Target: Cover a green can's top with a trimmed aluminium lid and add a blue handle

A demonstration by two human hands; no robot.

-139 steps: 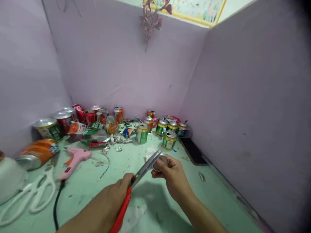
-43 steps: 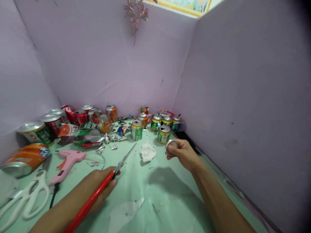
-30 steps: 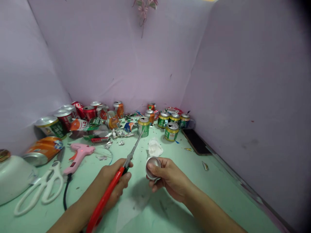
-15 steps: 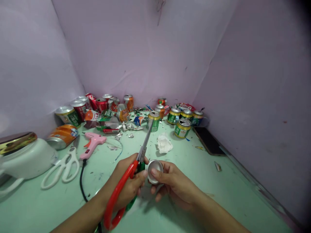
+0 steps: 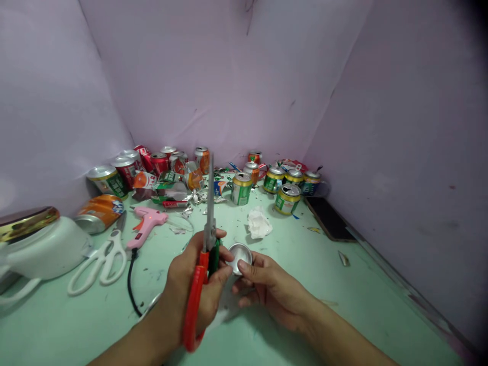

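Shows a green table [image 5: 324,274] between lilac walls [image 5: 229,91], seen from head height. At lower center, grips red-and-green-handled scissors [image 5: 210,208] in the left hand [image 5: 179,269], with fingers wrapped around them near the pivot and with blades pointing up and away, looking almost closed. Holds a small, shallow silver cup [image 5: 240,254] in the right hand [image 5: 274,284], just to the right of the scissors, with the thumb on the near rim and with fingers clamped behind and below. Tilts the cup's hollow side toward the viewer, close to the left fingertips; cannot tell for certain whether touching them. Beyond the hands, places a crumpled white tissue [image 5: 259,223] on the table, then a green-and-yellow can [image 5: 241,190] upright behind it and a cut-down can [image 5: 287,200] to the right. Farther right, lays a dark phone [image 5: 330,218] flat by the wall. On the left, sets a pink glue gun [image 5: 147,223] beside white-handled shears [image 5: 110,254], near an orange can [image 5: 101,211] on its side and a white pot [image 5: 49,249]. Toward the back left, heaps cut metal scraps [image 5: 173,188] in front of red cans [image 5: 159,162].
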